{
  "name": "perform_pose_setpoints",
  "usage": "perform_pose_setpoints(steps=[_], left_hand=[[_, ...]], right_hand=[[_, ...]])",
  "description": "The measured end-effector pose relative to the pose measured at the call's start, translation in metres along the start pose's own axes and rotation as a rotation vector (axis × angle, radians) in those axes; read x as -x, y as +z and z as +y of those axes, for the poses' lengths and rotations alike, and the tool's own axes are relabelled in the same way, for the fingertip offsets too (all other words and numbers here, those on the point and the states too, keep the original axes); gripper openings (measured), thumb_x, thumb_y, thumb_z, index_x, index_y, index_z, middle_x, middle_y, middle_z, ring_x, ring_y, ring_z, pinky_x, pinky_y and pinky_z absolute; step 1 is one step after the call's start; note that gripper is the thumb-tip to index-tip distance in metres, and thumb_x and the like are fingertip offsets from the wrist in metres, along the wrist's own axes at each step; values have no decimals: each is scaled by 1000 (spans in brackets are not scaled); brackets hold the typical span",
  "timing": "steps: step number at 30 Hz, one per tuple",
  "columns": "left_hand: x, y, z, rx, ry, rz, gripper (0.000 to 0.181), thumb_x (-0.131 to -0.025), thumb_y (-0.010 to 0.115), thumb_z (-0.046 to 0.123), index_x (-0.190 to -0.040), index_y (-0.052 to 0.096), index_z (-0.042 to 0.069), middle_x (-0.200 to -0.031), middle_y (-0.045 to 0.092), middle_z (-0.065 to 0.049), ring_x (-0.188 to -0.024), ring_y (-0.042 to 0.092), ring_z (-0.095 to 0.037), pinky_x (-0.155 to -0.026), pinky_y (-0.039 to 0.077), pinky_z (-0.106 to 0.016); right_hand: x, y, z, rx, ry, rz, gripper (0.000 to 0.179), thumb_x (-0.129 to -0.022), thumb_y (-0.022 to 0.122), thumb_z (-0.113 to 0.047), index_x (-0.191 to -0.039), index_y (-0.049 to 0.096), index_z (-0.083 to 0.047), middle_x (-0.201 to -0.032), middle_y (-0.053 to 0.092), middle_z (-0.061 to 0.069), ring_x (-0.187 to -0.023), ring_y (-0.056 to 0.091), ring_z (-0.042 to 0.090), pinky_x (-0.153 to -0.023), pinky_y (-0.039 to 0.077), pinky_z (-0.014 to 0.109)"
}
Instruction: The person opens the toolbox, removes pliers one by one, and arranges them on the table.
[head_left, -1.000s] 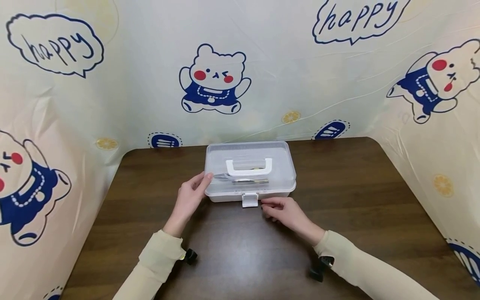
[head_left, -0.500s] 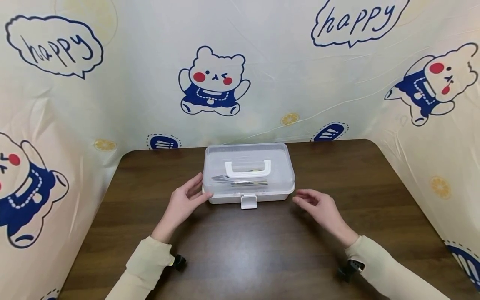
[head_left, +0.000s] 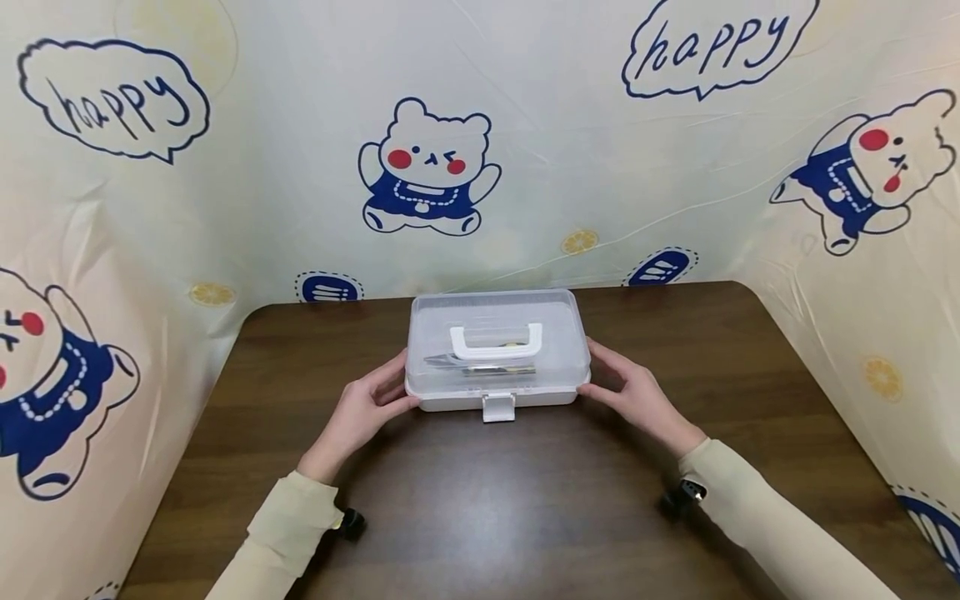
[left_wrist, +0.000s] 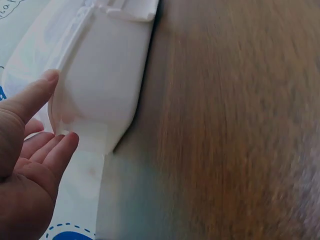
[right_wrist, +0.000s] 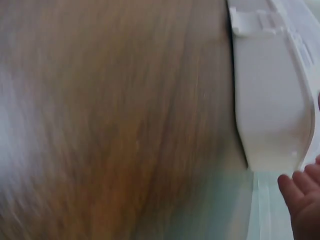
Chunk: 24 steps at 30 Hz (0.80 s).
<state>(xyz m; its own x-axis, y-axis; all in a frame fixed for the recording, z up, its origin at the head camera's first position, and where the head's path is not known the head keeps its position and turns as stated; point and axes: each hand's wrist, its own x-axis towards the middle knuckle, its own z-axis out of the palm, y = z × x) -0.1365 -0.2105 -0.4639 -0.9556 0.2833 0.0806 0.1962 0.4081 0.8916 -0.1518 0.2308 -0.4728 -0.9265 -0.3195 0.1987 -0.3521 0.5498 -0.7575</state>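
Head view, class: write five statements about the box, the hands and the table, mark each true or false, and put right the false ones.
1. The left hand is at the left side of the box. True.
2. A white handle is on top of the translucent lid. True.
3. The lid is off and lies beside the box. False: it is on the box.
4. The right hand is gripping the handle. False: it is at the right side of the box, away from the handle.
5. The white latch is on the side of the box facing the person. True.
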Motion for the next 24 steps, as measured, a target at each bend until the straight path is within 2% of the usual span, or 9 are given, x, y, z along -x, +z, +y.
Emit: perform_pose_setpoints(steps=[4,6,9,11,14,17,20,21,24], left_hand=[[0,-1,-3,-43,23,16,77,-89,83,14,-157,48,19,-161,45,-7,-137,55,-33,-99,53,-37],[0,-1,-3,-95,34,36,76,-88,83,16,-156,50,18,-160,47,-6,-137,56,-33,-100,53,-39],[1,-1,-1,-152,43,62,72,-88,84,19,-153,53,16,-157,50,-5,-135,57,-33,-100,53,-42],[0,-3,2,-170,55,81,70,-87,84,20,-151,56,14,-154,52,-6,-135,57,-33,-102,52,-43],[-2,-7,8,-171,79,110,66,-87,85,18,-147,60,9,-150,56,-9,-135,57,-34,-103,51,-44],[-7,-12,16,-175,98,144,63,-86,85,17,-143,62,6,-146,60,-12,-134,58,-35,-102,51,-43],[-13,-16,23,-154,107,167,58,-87,84,15,-140,65,3,-142,63,-16,-129,62,-36,-97,53,-36],[-15,-17,26,-143,104,172,57,-87,84,15,-140,66,3,-140,64,-17,-126,64,-36,-95,54,-32],[-21,-19,32,-125,96,190,52,-88,83,16,-136,68,1,-132,69,-20,-116,70,-36,-88,56,-20]], right_hand=[[-1,-3,4,27,-41,-23,78,-88,86,-21,-156,50,-15,-160,47,7,-143,50,32,-115,43,46],[-1,-3,4,20,-50,-23,75,-88,85,-20,-156,51,-16,-160,48,6,-143,50,30,-116,42,35],[1,-4,4,-12,-63,-3,70,-88,84,-17,-152,55,-12,-157,51,8,-141,51,32,-111,38,17],[2,-6,2,-47,-67,16,66,-88,84,-12,-149,58,-9,-154,54,11,-139,53,34,-107,37,10],[1,-11,-4,-79,-52,53,60,-87,84,-10,-143,64,-7,-148,59,12,-135,56,33,-104,41,9],[-4,-16,-12,-97,-25,86,55,-88,84,-11,-140,67,-6,-143,63,12,-132,59,30,-106,49,24],[-9,-21,-18,-118,14,108,51,-90,82,-13,-138,68,-4,-141,65,14,-129,62,23,-102,54,35],[-11,-22,-20,-133,32,115,50,-91,82,-14,-138,68,-4,-140,65,14,-126,63,21,-99,56,36],[-16,-24,-24,-210,85,118,49,-94,79,-17,-140,66,-3,-138,66,17,-116,67,17,-90,58,25]])
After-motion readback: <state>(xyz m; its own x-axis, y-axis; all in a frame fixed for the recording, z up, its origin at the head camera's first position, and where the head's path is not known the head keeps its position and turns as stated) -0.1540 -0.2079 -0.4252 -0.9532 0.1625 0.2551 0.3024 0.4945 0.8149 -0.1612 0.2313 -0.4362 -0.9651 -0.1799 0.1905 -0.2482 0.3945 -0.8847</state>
